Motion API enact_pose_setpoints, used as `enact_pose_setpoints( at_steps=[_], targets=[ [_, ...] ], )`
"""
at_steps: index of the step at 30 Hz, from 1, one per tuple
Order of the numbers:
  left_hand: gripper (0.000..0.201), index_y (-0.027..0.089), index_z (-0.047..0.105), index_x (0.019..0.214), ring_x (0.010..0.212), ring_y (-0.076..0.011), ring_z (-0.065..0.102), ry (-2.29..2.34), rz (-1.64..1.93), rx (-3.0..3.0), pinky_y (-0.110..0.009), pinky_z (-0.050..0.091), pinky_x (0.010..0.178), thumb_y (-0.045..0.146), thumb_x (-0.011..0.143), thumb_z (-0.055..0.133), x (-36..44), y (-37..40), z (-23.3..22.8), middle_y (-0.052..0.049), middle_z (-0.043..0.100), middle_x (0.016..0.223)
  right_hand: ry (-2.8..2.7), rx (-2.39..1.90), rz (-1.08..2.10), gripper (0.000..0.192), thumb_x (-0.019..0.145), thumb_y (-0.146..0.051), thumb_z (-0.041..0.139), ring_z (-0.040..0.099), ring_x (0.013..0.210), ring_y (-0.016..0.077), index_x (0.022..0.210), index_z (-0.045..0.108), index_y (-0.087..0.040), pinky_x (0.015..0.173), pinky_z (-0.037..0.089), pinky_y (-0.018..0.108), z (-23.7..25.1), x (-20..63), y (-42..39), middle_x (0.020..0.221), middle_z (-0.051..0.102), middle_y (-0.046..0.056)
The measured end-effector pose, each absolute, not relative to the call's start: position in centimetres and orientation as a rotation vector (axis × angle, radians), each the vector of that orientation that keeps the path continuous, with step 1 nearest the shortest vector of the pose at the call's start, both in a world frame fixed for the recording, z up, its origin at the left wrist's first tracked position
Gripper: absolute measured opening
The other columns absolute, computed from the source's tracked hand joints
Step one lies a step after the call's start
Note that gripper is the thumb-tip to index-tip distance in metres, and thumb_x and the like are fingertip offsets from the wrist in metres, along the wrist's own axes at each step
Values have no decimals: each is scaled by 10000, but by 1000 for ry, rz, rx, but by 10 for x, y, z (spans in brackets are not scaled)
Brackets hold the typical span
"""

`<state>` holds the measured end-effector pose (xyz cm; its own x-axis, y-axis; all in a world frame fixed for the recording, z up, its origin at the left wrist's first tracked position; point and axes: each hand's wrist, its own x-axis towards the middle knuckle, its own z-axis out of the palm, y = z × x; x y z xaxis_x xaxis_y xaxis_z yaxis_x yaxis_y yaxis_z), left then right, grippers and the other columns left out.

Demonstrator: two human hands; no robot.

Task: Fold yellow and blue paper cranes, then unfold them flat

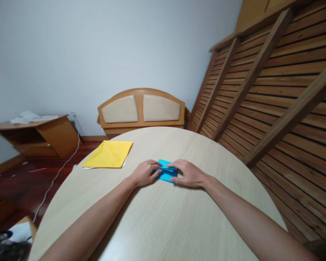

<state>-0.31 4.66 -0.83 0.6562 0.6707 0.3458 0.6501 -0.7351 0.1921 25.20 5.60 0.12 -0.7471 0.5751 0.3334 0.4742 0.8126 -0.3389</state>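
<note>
A small folded sheet of blue paper (pixel 167 176) lies on the round wooden table (pixel 157 221), in front of me. On its left side, my left hand (pixel 146 173) grips the edge with thumb and fingers. My right hand (pixel 188 173) holds the right side, fingers over the upper part and thumb at the lower right corner. A raised fold runs across the paper between the hands. Parts of both side edges are hidden under my fingers.
Yellow paper (pixel 108 154) lies on white sheets at the table's left. Behind stands a headboard (pixel 141 108) with cream panels. Wooden slats (pixel 250 94) lean at the right. A low cabinet (pixel 51 136) and a white cable (pixel 59 174) are at the left.
</note>
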Motion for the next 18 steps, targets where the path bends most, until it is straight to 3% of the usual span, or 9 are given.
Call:
enact_pose_setpoints(
  at_steps=[5,13,18],
  targets=[
    [329,184,688,1040,964,-220,668,1130,609,2829,-336,497,891,343,1017,401,-3,45,-5,-85,730,1028,-2550,-892,222,230,976,-303,518,650,991,255,1073,687,-180,899,459,383,-9,245,62,1052,727,106],
    [295,183,618,794,683,-188,629,1226,647,2807,-279,434,654,333,979,443,0,45,-6,-50,655,706,-2347,-1021,288,224,1005,-312,455,610,752,204,905,622,-200,698,414,312,-9,247,64,847,678,57],
    [294,186,630,820,615,-176,616,1373,763,2709,-264,386,595,341,983,440,0,44,-6,-43,662,675,-2238,-1007,420,160,968,-360,538,610,753,195,922,581,-213,680,410,297,-7,246,62,845,660,31]
  ],
)
